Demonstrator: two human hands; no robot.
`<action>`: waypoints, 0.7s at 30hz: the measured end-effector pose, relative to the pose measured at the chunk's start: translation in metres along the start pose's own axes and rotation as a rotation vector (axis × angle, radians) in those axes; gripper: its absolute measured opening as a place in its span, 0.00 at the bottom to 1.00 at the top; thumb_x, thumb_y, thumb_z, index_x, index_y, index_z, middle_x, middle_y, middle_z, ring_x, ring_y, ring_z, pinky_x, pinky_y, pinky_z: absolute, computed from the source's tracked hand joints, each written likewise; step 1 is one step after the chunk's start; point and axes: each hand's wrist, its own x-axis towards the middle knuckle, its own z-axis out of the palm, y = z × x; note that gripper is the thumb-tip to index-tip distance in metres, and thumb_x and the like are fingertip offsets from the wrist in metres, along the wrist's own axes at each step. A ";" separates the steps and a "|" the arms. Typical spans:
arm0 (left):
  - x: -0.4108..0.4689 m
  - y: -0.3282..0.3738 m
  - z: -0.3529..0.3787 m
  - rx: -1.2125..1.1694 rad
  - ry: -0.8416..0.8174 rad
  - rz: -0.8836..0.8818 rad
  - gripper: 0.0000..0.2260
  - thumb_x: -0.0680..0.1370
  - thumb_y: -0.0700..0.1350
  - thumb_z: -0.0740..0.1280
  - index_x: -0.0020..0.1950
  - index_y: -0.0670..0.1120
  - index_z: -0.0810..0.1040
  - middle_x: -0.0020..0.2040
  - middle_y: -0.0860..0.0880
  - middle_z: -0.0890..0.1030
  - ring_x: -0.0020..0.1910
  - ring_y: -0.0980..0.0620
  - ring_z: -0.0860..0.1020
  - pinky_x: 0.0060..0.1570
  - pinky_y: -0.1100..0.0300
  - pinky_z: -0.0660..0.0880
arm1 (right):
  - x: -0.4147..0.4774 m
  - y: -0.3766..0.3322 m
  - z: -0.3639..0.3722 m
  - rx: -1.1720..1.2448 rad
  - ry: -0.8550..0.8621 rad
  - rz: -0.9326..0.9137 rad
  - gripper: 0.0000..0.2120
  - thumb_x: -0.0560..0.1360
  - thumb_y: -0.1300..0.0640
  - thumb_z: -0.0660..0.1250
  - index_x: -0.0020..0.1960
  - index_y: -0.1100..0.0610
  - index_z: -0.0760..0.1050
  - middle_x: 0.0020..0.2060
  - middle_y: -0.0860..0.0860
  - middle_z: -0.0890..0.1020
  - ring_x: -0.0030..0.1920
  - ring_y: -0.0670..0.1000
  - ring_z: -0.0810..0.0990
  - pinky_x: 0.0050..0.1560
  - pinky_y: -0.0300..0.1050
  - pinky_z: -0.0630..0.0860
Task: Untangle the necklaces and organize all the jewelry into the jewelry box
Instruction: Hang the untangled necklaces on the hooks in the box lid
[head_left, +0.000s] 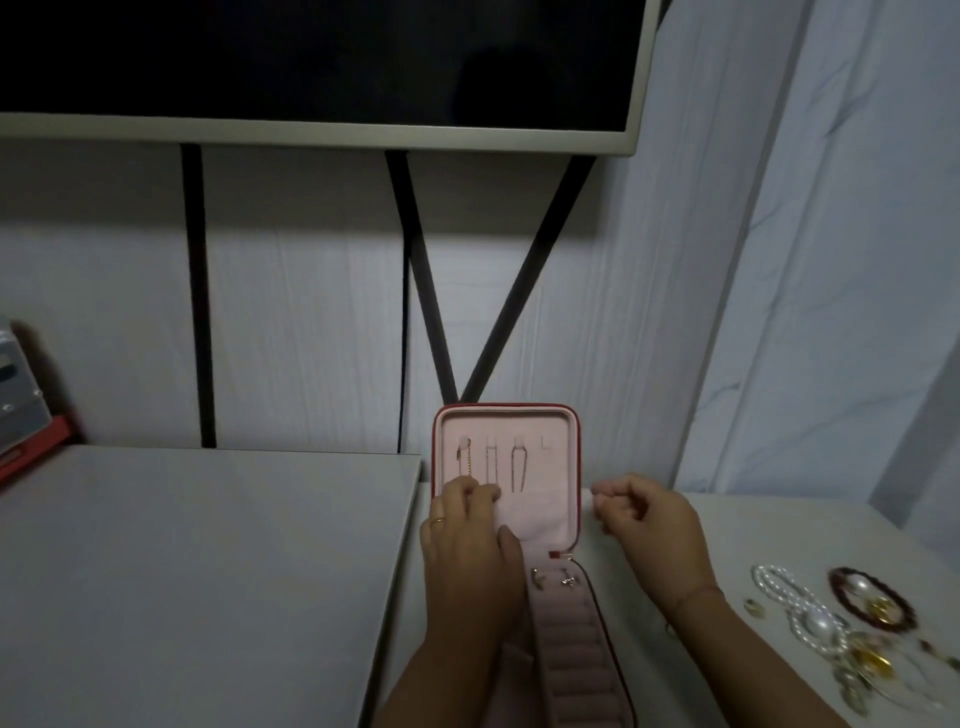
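Pale marbled surface (769, 545) carries our jewelry box (551, 470) near its left edge: red outside, pink inside, with three thin chains (517, 462) hanging in the upright lid and a ridged ring roll (571, 649) in the base. Our left grip (467, 525) holds the lid's pocket (535, 514) below the chains. Our right grip (644, 514) hovers curled just beside the lid, and we cannot tell whether it pinches anything.
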 end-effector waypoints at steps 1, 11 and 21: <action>0.000 0.000 0.001 0.019 0.024 0.012 0.12 0.75 0.42 0.66 0.58 0.46 0.76 0.61 0.47 0.74 0.63 0.46 0.71 0.61 0.52 0.69 | 0.003 0.014 -0.010 -0.087 0.041 0.039 0.09 0.72 0.62 0.71 0.37 0.50 0.79 0.34 0.50 0.82 0.39 0.52 0.80 0.44 0.43 0.76; 0.000 0.000 0.004 0.045 -0.022 0.060 0.08 0.76 0.43 0.65 0.55 0.49 0.75 0.58 0.50 0.73 0.63 0.50 0.69 0.62 0.55 0.66 | 0.052 0.087 -0.057 -0.697 -0.049 0.406 0.13 0.71 0.42 0.70 0.34 0.47 0.71 0.46 0.48 0.81 0.55 0.53 0.77 0.56 0.47 0.64; -0.001 0.001 0.006 0.043 -0.016 0.087 0.07 0.75 0.42 0.66 0.52 0.48 0.76 0.56 0.50 0.74 0.61 0.51 0.71 0.60 0.58 0.63 | 0.064 0.084 -0.039 -1.004 -0.179 0.362 0.08 0.79 0.52 0.58 0.48 0.50 0.75 0.56 0.51 0.80 0.60 0.54 0.76 0.59 0.47 0.61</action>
